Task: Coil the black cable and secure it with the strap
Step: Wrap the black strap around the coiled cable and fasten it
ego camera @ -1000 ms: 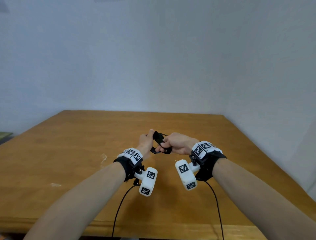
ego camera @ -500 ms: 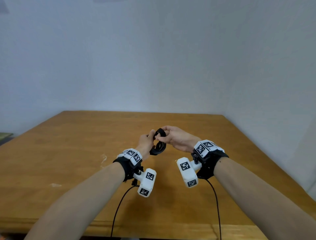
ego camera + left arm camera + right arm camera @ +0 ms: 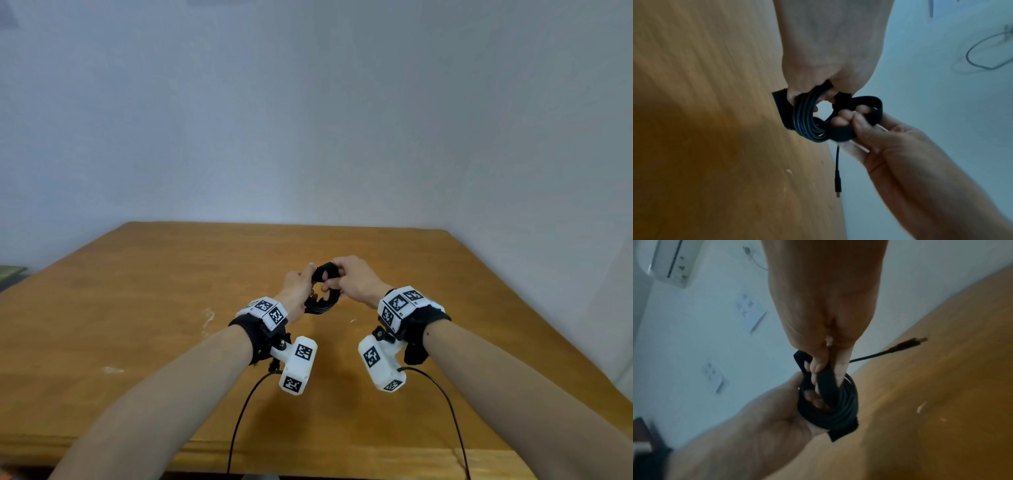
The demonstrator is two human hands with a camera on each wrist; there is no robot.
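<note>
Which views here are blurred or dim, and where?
Head view: sharp, evenly lit, wide-angle bowing at the wooden table edges. Left wrist view: dim, table smeared, coiled black cable fairly crisp. Right wrist view: softest, left hand and black fabric strap blurred.

A plain indoor room: bare pale wall [image 3: 308,120], wooden surface [image 3: 137,308], wall sockets [image 3: 750,309], an air conditioner [image 3: 670,261].

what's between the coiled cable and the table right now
Nothing but air: both hands hold the black cable coil above the wooden table, apart from it. One plug end dangles free below the coil. The left wrist view shows this best.
</note>
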